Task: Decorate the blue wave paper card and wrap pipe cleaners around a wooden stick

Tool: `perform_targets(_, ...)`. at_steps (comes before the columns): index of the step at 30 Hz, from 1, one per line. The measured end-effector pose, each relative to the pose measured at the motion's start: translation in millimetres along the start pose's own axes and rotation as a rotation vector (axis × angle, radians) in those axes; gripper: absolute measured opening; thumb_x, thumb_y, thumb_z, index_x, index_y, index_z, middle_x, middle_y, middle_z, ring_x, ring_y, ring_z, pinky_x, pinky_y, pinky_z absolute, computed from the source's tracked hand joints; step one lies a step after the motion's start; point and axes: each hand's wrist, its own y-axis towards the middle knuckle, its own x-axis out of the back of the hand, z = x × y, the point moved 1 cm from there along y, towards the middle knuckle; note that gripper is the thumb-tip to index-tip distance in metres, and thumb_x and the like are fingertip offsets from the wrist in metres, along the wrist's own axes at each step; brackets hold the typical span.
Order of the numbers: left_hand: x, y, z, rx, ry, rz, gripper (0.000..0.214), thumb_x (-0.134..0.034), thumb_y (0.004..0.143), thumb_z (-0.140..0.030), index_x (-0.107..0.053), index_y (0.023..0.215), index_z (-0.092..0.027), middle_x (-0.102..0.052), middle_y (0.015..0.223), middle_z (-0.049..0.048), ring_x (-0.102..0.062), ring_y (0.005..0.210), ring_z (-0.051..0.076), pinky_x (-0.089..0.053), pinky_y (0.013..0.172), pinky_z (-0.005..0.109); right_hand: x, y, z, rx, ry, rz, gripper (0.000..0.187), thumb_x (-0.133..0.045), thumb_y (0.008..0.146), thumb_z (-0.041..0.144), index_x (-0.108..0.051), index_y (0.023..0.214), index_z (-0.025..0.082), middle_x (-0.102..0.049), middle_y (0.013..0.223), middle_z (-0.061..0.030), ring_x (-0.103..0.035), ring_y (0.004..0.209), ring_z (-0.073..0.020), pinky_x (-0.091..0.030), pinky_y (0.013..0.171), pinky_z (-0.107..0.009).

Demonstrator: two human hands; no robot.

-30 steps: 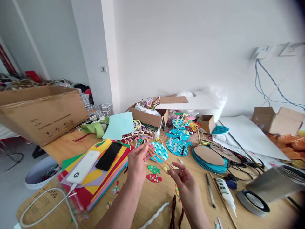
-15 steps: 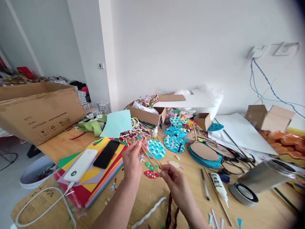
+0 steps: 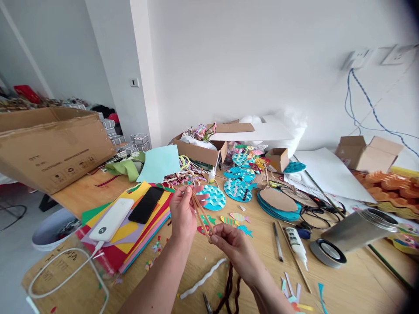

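Above the wooden table, my left hand pinches the upper end of a thin tan strand that looks doubled. My right hand, lower and nearer, pinches its other end; whether it is cord or a craft stem I cannot tell. Below it lie paper fish: a red fish partly hidden, a green fish and a striped fish. A white twisted stem and dark brown twisted stems rest below my right hand.
At left are coloured sheets, a black phone and a white power bank. Blue wavy discs lie beyond my hands. A glue bottle, a pen and a metal flask lie at right.
My right hand has moved slightly down and left, still pinching the strand. The whole view has shifted a little, and more paper fish show beyond my right hand.
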Motion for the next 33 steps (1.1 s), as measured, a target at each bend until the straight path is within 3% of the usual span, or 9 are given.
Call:
perform_targets(5,-4.7,-7,-4,-0.091,0.128,0.144,0.023,-0.058,0.081,-0.042,-0.047,0.089,-0.024,-0.067,0.063,-0.0034,-0.059,0.039,0.012,-0.041,0.037,0.017,-9,-5,6,0.016,0.047,0.057,0.027,-0.067,0.075,0.044,-0.061,0.077,0.018,-0.057,0.067,0.0012,-0.049,0.064,-0.0129,-0.036,0.061,-0.025)
perform_targets(10,-6.1,-11,-8,-0.126,0.153,0.153,0.028,-0.058,0.081,-0.048,-0.046,0.087,-0.024,-0.053,0.046,-0.0107,-0.043,0.024,0.006,-0.027,0.027,0.013,-21,-12,9,0.019,0.027,0.057,0.024,-0.064,0.078,0.041,-0.060,0.077,0.017,-0.055,0.067,0.0014,-0.046,0.063,-0.0125,-0.033,0.060,-0.025)
perform_targets(19,-2.2,-9,-9,-0.136,0.181,0.250,0.022,-0.051,0.086,-0.044,-0.048,0.086,-0.023,-0.049,0.042,-0.0102,-0.039,0.022,0.007,-0.027,0.024,0.014,-31,-22,9,0.030,-0.029,0.011,0.019,-0.061,0.080,0.036,-0.059,0.079,0.017,-0.057,0.072,-0.0004,-0.049,0.069,-0.0142,-0.037,0.064,-0.027)
perform_targets(25,-0.7,-12,-6,-0.267,0.275,0.219,0.020,-0.046,0.091,-0.038,-0.047,0.081,-0.021,-0.040,0.041,-0.0111,-0.029,0.024,0.004,-0.021,0.025,0.013,-35,-30,12,0.003,-0.052,0.011,0.021,-0.061,0.080,0.036,-0.059,0.078,0.015,-0.056,0.071,-0.0008,-0.049,0.069,-0.0142,-0.037,0.064,-0.027)
perform_targets(33,-4.1,-12,-2,-0.326,0.271,0.254,0.017,-0.047,0.091,-0.032,-0.047,0.080,-0.020,-0.035,0.042,-0.0116,-0.025,0.030,0.003,-0.023,0.033,0.013,-36,-31,13,-0.035,-0.031,-0.008,0.023,-0.061,0.078,0.036,-0.059,0.082,0.014,-0.056,0.070,-0.0008,-0.048,0.066,-0.0134,-0.037,0.063,-0.027)
